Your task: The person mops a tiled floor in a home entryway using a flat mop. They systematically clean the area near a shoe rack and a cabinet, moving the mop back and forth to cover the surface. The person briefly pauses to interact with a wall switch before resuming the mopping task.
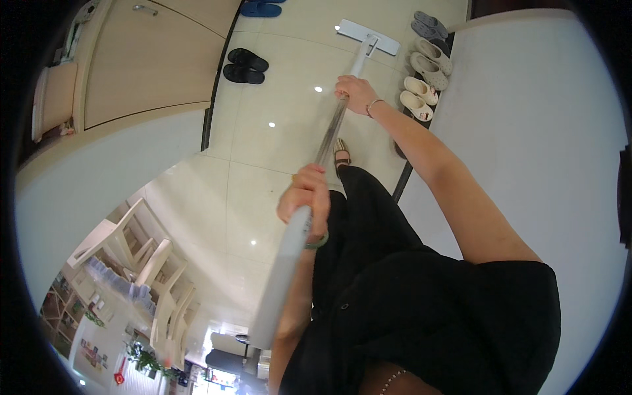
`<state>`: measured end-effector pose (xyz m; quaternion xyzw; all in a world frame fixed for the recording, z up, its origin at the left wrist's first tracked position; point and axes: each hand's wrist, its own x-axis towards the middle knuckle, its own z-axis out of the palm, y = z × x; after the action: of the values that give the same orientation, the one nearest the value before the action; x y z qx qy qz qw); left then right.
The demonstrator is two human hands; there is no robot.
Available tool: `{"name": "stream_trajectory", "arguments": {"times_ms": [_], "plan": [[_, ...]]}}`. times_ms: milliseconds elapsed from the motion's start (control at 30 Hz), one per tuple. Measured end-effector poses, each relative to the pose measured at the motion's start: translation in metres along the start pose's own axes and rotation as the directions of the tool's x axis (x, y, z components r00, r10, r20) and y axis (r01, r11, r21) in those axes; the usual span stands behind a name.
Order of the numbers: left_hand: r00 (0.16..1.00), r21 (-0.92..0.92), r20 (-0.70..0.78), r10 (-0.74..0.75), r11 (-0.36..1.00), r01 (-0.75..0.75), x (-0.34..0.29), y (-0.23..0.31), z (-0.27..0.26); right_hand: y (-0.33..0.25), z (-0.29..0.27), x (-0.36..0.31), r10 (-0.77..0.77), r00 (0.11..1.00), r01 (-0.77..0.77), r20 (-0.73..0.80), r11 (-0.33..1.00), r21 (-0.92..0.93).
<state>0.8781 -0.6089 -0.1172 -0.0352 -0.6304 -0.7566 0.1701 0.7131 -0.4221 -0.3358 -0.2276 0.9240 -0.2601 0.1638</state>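
Pale tiled floor [257, 181], shelving [60, 309] at lower left with contents too small to identify, one flat mop [333, 126], its head [359, 34] down ahead, right hand [356, 94] and left hand [304, 200], fingers wrapped around its pole, two black slippers [244, 74], two blue slippers [261, 10].

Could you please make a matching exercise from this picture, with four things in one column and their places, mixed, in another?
Things
1. mop head
2. blue slippers
3. left hand
4. right hand

Places
A. gripping the pole, farther from the mop head
B. at the far end of the pole
C. gripping the pole, nearer the mop head
D. at the picture's top edge

Pairs: 1-B; 2-D; 3-A; 4-C
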Motion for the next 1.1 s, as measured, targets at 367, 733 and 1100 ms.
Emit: {"name": "stream_trajectory", "arguments": {"times_ms": [367,733,1100], "plan": [[0.973,0.104,0.180,-0.143,0.987,0.126,-0.106,0.111,-0.074,-0.107,0.091,-0.140,-0.111,0.956,0.148,-0.271,0.982,0.120],[0.938,0.417,-0.025,-0.346,0.849,0.325,-0.207,0.306,-0.210,-0.380,0.190,-0.221,-0.125,0.988,0.070,0.094,0.891,0.449],[0.968,0.378,-0.017,-0.251,0.895,0.239,-0.188,0.322,-0.194,-0.414,0.176,-0.201,-0.390,0.811,0.185,0.437,0.879,0.440]]}}
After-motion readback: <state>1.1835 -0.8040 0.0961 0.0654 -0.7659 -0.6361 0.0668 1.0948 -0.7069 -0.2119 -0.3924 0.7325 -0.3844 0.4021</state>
